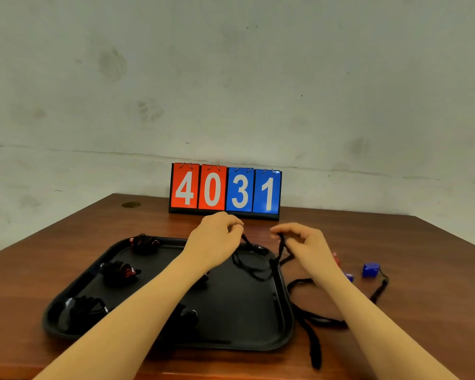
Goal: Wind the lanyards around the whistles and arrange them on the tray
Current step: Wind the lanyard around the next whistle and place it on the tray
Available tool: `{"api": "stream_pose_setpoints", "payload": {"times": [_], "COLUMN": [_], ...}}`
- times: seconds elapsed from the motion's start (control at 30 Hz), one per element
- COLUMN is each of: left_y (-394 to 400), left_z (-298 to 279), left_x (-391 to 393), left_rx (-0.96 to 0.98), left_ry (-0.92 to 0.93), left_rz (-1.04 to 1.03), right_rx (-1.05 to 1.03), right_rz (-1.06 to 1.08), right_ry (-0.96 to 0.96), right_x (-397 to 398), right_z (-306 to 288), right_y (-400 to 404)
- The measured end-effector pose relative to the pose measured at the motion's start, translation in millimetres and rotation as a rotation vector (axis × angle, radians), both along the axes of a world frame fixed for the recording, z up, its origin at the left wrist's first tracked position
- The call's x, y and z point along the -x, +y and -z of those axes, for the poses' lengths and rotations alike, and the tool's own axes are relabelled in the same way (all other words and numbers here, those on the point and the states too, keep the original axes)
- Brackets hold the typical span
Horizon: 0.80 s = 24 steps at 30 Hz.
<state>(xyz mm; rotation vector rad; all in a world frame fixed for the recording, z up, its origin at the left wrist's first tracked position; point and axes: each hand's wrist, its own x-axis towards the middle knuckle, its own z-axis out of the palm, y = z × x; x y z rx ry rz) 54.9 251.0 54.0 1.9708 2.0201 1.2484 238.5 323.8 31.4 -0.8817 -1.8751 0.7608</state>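
Note:
A black tray (258,325) lies on the wooden table. Several whistles wound in black lanyard sit on it: one at the far left corner (144,244), one mid-left (118,270), one at the near left (80,311), and one partly hidden under my left forearm (188,315). My left hand (214,234) and my right hand (299,242) hover over the tray's far right corner. Each pinches a black lanyard (254,266) whose loops hang onto the tray. I cannot see this lanyard's whistle.
Right of the tray a blue whistle (370,269) lies with its loose black lanyard (316,349). A smaller blue piece (349,277) and a red one (336,259) peek out beside my right wrist. A flip scoreboard (225,192) reading 4031 stands against the wall.

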Motion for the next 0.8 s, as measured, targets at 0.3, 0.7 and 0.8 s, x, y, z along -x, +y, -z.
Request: {"api": "stream_pose_setpoints", "payload": {"times": [0.3,0.7,0.8], "left_y": [32.6,63.5,60.5], "left_z": [10.1,17.1,12.5], "left_x": [0.6,-15.7,-7.0], "left_rx": [0.078,-0.01,-0.044], "left_ry": [-0.008,-0.244,-0.233], "left_rz": [0.148,0.165,0.126], "right_rx": [0.081,0.135,0.07], "right_rz": [-0.193,-0.281,-0.124], "right_ry": [0.465,0.672,0.666], "right_x": [38.0,36.3,36.1], "right_z": [-25.7,-16.0,-13.2], "right_y": [3.4,24.1,28.2]}}
